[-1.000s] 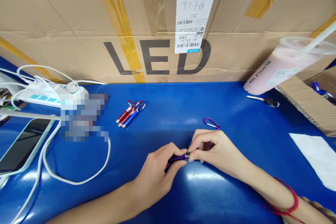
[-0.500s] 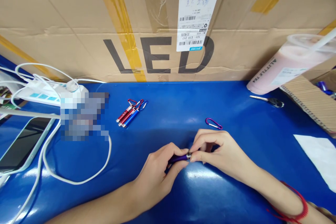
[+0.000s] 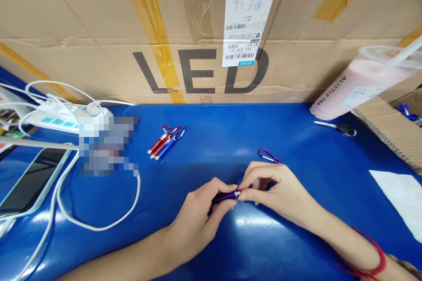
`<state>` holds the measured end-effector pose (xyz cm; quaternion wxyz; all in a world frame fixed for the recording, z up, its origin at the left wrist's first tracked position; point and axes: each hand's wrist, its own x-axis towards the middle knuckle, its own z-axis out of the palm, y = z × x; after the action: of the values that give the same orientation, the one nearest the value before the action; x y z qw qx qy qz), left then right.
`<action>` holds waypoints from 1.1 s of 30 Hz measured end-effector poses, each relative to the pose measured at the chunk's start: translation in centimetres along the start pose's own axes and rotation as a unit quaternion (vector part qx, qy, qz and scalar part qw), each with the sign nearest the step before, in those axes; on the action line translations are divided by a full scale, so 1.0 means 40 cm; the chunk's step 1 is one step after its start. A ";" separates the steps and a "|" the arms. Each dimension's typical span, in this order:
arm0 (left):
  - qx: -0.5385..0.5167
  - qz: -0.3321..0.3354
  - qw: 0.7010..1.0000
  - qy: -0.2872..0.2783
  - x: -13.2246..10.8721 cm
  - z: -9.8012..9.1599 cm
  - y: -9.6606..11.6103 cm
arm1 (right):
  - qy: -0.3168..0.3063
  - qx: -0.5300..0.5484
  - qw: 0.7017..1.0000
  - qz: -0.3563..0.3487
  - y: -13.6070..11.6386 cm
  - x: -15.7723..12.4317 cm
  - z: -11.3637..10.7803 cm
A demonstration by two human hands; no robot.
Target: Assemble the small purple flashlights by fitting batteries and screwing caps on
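Between my hands, low over the table, is a small purple keychain flashlight (image 3: 224,197). My left hand (image 3: 201,215) is closed round its body, thumb and index finger along the barrel. At its silvery right end, my right hand (image 3: 267,186) pinches with thumb and fingertips; exactly what they grip there is partly hidden. A loose purple carabiner clip (image 3: 268,156) lies just beyond my right hand. Farther left, two red keychain flashlights (image 3: 160,144) and a blue one (image 3: 165,148) lie side by side with their clips on.
A large cardboard box (image 3: 204,17) stands along the back of the blue table (image 3: 211,136). At left are a phone (image 3: 33,180), a power strip (image 3: 66,116) and white cables. On the right are a pink drink cup (image 3: 352,85), a key (image 3: 336,128) and white paper (image 3: 398,197).
Both hands keep almost the same place and grip on the purple flashlight. The view has shifted very slightly; a little more of the flashlight's silvery end shows.
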<state>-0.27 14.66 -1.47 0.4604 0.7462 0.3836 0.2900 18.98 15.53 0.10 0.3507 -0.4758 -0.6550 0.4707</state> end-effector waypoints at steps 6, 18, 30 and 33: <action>-0.014 -0.006 1.000 0.021 0.004 0.001 0.003 | 0.009 0.014 1.000 -0.008 -0.002 0.000 0.002; -0.029 -0.040 0.998 0.037 0.011 -0.001 0.010 | 0.022 -0.025 0.999 -0.035 -0.005 0.001 0.004; -0.023 -0.075 0.995 0.060 0.015 -0.001 0.014 | 0.206 -0.481 0.852 0.019 0.019 -0.003 -0.077; -0.027 -0.078 0.995 0.062 0.015 -0.001 0.017 | 0.187 -0.535 0.822 0.055 0.030 -0.008 -0.086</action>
<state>0.22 14.99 -0.76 0.4772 0.6818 0.4606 0.3088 22.54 16.34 0.03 0.1304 -0.7028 -0.6985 -0.0326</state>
